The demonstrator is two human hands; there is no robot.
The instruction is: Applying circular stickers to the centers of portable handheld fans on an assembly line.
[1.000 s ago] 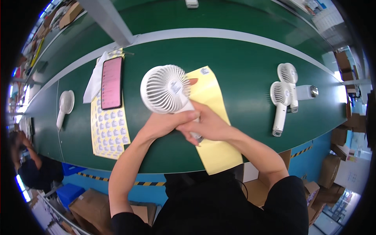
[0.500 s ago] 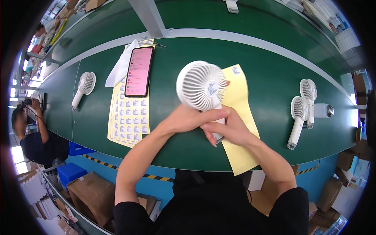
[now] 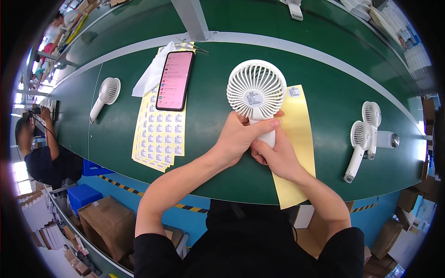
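Much fan handle (image 3: 268,138) behind both hands (image 3: 237,137) (image 3: 281,154)

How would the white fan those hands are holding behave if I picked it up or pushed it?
The white fan would likely feel stiff: head and handle look like hard plastic. Its thin, spaced ribs might crack if squeezed. Pushed, it might swivel, because the round head is much wider than the handle.

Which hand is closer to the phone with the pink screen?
Left. The left hand, holding the white fan, is below and to the right of the phone in the picture; the right hand, also on the fan, is farther right and slightly lower.
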